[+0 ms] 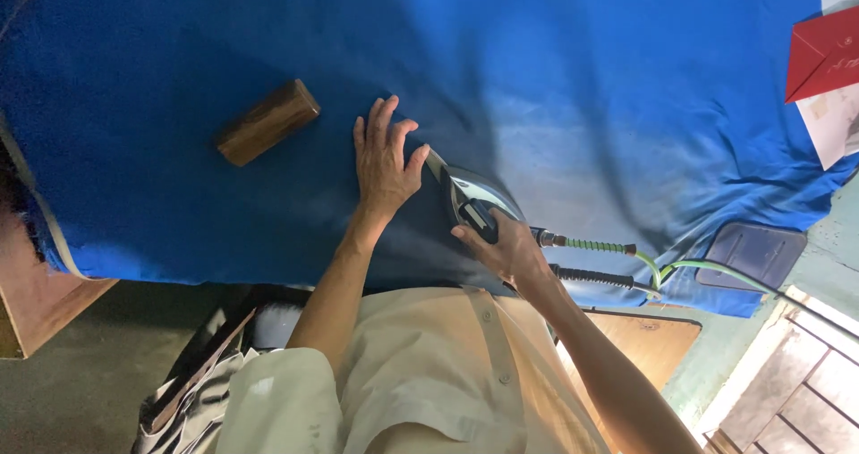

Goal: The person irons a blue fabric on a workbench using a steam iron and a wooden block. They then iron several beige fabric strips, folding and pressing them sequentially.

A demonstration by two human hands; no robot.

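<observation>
A large blue cloth covers the work surface. My left hand lies flat on the cloth with fingers spread, just left of a steam iron. My right hand grips the iron's dark handle from behind. The iron's metal tip points toward my left thumb and sits on the cloth near the front edge. Two hoses, one green-wrapped and one black, run from the iron's rear off to the right.
A wooden block lies on the cloth to the left of my left hand. A grey pad rests at the right edge. Red paper and white sheets lie at the far right. Folded garments sit below the table edge.
</observation>
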